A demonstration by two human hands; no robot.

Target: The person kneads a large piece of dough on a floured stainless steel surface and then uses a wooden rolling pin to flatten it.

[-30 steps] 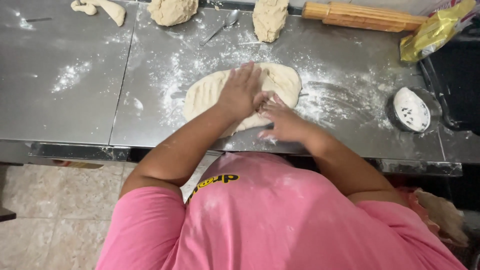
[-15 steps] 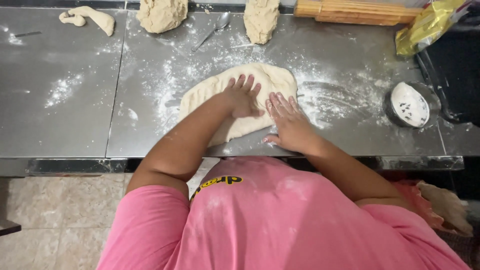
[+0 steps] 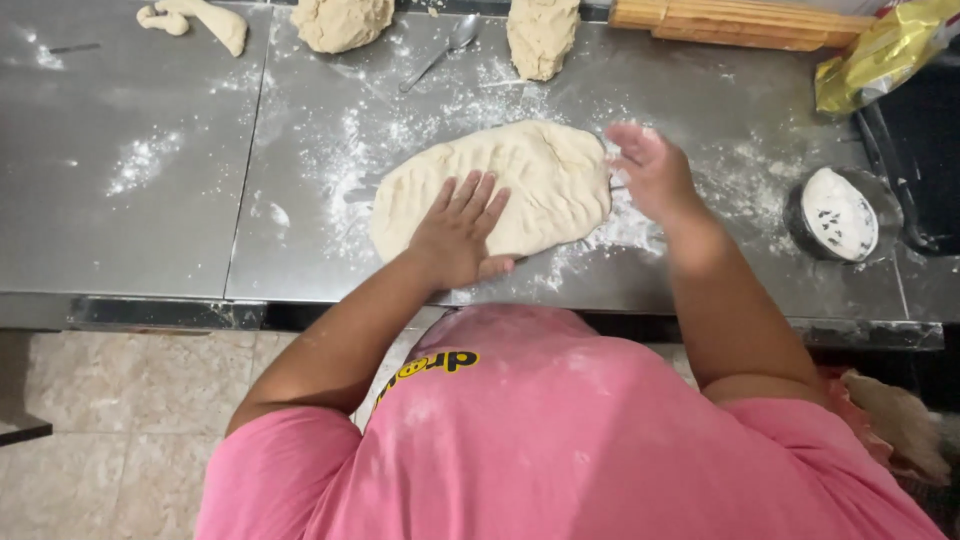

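Note:
A flattened oval of pale dough (image 3: 530,175) lies on the floured steel worktop (image 3: 130,230). My left hand (image 3: 460,232) presses flat on the dough's near edge with fingers spread. Just off the dough's right end, my right hand (image 3: 652,170) hovers open above the floured surface, holding nothing.
Two dough lumps (image 3: 342,22) (image 3: 542,35) and a thin dough strip (image 3: 200,18) sit at the back, with a spoon (image 3: 440,50) between the lumps. A wooden rolling pin (image 3: 730,22), a yellow packet (image 3: 885,50) and a small flour-filled bowl (image 3: 840,215) are at right.
My right hand has lifted off the near edge of the dough and moved to its right end. My left hand slid back toward the near edge. The dough looks wider.

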